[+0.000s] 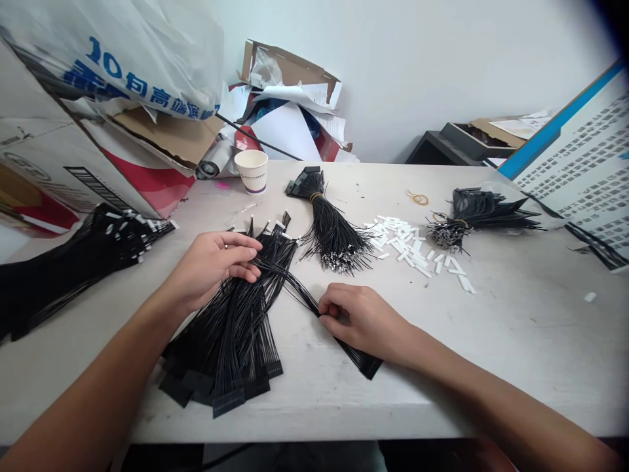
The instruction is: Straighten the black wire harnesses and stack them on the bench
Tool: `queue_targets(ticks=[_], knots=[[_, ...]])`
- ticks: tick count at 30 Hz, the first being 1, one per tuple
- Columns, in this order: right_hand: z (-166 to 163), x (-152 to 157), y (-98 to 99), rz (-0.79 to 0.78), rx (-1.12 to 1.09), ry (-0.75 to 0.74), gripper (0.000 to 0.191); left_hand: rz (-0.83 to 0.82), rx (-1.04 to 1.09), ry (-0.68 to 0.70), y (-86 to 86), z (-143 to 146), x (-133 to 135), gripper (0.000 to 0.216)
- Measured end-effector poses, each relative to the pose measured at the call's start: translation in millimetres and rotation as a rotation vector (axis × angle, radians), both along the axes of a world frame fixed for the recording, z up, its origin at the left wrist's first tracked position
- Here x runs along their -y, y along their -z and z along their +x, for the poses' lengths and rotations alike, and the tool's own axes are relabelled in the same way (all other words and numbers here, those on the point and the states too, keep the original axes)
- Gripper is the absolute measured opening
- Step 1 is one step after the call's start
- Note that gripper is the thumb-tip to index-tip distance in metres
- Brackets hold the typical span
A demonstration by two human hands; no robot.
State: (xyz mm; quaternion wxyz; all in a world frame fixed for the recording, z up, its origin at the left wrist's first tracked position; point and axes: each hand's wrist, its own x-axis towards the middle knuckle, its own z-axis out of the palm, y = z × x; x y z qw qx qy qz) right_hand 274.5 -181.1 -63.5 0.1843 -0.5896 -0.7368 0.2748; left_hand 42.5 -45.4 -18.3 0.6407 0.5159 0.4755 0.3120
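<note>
Left hand (216, 265), right hand (361, 320) touch one pile (236, 341) (cables).

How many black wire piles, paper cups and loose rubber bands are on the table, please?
Black wire piles: 4 (far-left pile, middle pile under the left hand, tied bundle, right-side bundle)
Single wire harness held in the right hand: 1
Paper cup: 1
Loose rubber band: 1
Total: 7
</note>
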Motion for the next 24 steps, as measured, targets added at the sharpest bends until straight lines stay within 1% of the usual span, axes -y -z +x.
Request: queue_targets(ticks=[3,5,10,12,14,16,18,19,21,22,24], knots=[[-1,0,2.3,0.041,0.054,-0.019,0.011,-0.009,-0.001,0.004,-0.7,0,1,0.004],[-1,0,4.0,0.097,0.037,-0.025,0.011,-0.01,-0.016,0.002,-1.5,0,1,0.004],[1,7,2.8,0.267,-0.112,-0.042,0.013,-0.014,-0.049,0.002,-2.6,-1,1,0.004],[1,9,1.0,0.277,-0.19,-0.042,0.013,-0.016,-0.048,0.004,-2.5,-2,1,0.004],[2,11,-0.8,0.239,-0.292,-0.006,0.012,-0.015,-0.06,0.015,-2.6,-2,1,0.003],[3,11,-2.8,0.181,-0.397,0.04,0.017,-0.013,-0.078,0.035,-2.9,-1,2,0.003],[4,10,-4.7,0.098,-0.481,0.07,0.023,-0.012,-0.094,0.054,-3.5,0,3,0.004],[5,10,-5.5,0.043,-0.511,0.08,0.023,-0.013,-0.099,0.065,-3.9,1,4,0.005],[6,9,-6.1,-0.065,-0.526,0.087,0.019,-0.017,-0.106,0.089,-4.9,2,6,0.006],[6,8,-6.0,-0.096,-0.507,0.086,0.019,-0.02,-0.109,0.1,-5.3,3,7,0.007],[6,7,-5.1,-0.094,-0.446,0.075,0.025,-0.025,-0.116,0.121,-6.2,3,9,0.007]])
